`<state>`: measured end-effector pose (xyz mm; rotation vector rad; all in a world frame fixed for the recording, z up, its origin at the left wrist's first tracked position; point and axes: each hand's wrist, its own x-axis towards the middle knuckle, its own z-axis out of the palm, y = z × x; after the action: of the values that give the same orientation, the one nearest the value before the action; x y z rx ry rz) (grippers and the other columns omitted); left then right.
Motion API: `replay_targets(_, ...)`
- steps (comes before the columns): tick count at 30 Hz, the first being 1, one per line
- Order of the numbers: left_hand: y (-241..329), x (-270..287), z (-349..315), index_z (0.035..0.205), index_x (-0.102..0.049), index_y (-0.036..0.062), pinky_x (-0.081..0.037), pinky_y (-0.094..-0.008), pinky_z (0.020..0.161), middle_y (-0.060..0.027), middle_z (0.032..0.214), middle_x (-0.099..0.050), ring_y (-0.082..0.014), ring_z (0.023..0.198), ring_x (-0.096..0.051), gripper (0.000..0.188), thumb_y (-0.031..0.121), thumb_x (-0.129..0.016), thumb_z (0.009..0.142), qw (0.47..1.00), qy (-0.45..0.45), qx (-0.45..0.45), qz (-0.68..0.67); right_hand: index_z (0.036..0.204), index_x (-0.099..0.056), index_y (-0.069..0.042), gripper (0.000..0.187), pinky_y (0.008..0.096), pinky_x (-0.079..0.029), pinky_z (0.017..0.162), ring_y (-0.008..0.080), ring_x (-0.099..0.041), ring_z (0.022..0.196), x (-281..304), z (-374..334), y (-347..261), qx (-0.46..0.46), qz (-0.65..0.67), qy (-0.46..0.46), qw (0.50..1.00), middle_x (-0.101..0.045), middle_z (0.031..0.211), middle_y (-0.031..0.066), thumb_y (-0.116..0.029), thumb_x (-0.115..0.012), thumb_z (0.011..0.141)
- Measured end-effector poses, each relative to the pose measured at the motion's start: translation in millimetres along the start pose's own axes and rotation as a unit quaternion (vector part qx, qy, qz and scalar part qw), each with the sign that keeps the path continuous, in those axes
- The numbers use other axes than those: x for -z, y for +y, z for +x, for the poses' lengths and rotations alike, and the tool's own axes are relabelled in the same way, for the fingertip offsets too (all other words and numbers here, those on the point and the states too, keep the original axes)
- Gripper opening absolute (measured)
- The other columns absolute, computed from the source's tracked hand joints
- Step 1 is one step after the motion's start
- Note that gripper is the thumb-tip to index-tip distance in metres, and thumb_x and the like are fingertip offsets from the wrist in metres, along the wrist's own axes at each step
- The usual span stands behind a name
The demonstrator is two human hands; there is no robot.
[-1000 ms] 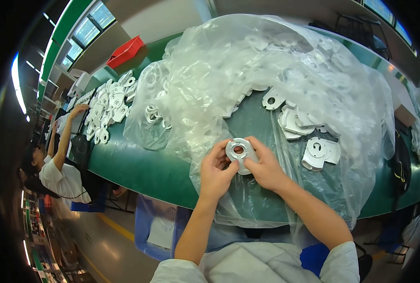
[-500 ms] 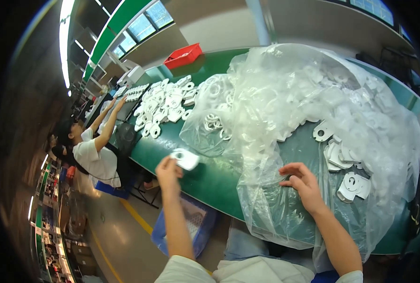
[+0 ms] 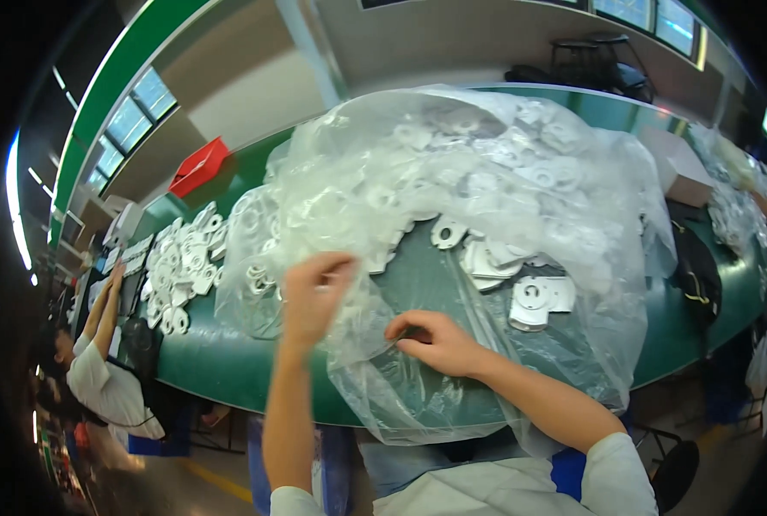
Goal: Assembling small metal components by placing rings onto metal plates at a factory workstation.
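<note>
The white holed parts [image 3: 530, 297] nearest me lie in a small overlapping group just beyond my right hand [image 3: 396, 340] and to its right, with a taller stack [image 3: 489, 261] behind them. Cloudy plastic film [image 3: 340, 176] drapes the main heap, standing between me and it, while another loose pile [image 3: 187, 265] and a red bin [image 3: 203, 175] sit leftward on the green table [image 3: 207, 357]. My right hand is half open and released, fingers loosely curved above the film; my left hand [image 3: 336, 268] is blurred, fingers curled, and I cannot tell whether it grasps anything.
</note>
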<state>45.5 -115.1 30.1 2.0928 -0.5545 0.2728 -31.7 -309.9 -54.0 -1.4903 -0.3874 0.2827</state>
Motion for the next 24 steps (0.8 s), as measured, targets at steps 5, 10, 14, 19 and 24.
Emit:
replay_targets(5,-12,-110,40,0.102,-0.063,0.0007,-0.049,-0.0381,0.077,-0.0142,0.103,-0.062,-0.0326,0.089,-0.06,0.03,0.011,-0.069,0.075,0.965,0.011,-0.174,0.198,0.1,-0.06,0.0,0.021,0.0343,-0.05,0.074,0.0268,-0.063,0.084,14,-41,-90,0.061,-0.25,-0.131,0.957,-0.063,0.095,0.0144,-0.013,-0.057,0.083)
replay_targets(10,-34,-125,45,0.098,-0.06,0.0002,-0.048,-0.0373,0.077,-0.0134,0.099,-0.061,-0.0344,0.087,-0.059,0.029,0.01,-0.07,0.072,0.982,-0.056,-0.089,0.156,0.086,-0.065,0.002,0.015,0.026,-0.05,0.059,0.0124,-0.063,0.065,121,-127,-139,-0.052,-0.15,0.059,0.986,-0.065,0.072,0.0079,-0.01,-0.057,0.084)
replay_targets(14,-25,-103,26,0.095,-0.06,0.0006,-0.048,-0.0329,0.069,-0.0116,0.089,-0.063,-0.0252,0.076,-0.061,0.014,0.003,-0.056,0.083,0.992,0.082,-0.088,0.029,0.084,-0.066,0.0,0.013,0.0252,-0.048,0.056,0.013,-0.061,0.06,229,-157,-93,-0.073,-0.185,0.419,0.886,-0.065,0.068,0.007,-0.01,-0.058,0.08)
replay_targets(19,2,-90,5,0.108,-0.055,-0.0015,-0.049,-0.0223,0.048,-0.0081,0.084,-0.064,-0.0097,0.065,-0.058,0.019,0.008,-0.049,0.093,0.972,0.03,0.049,-0.229,0.092,-0.069,-0.009,0.019,0.0417,-0.049,0.078,0.0333,-0.062,0.087,312,-146,-45,-0.093,-0.561,0.541,0.619,-0.067,0.089,0.0149,-0.019,-0.062,0.077)
replay_targets(24,2,-96,-18,0.114,-0.055,-0.0017,-0.046,-0.0222,0.044,-0.0069,0.079,-0.064,-0.0107,0.06,-0.059,0.025,0.008,-0.052,0.091,0.929,-0.082,0.157,-0.326,0.092,-0.069,-0.01,0.02,0.0419,-0.048,0.078,0.0328,-0.061,0.092,330,-134,-34,-0.172,-0.569,0.516,0.617,-0.066,0.092,0.0143,-0.022,-0.062,0.078)
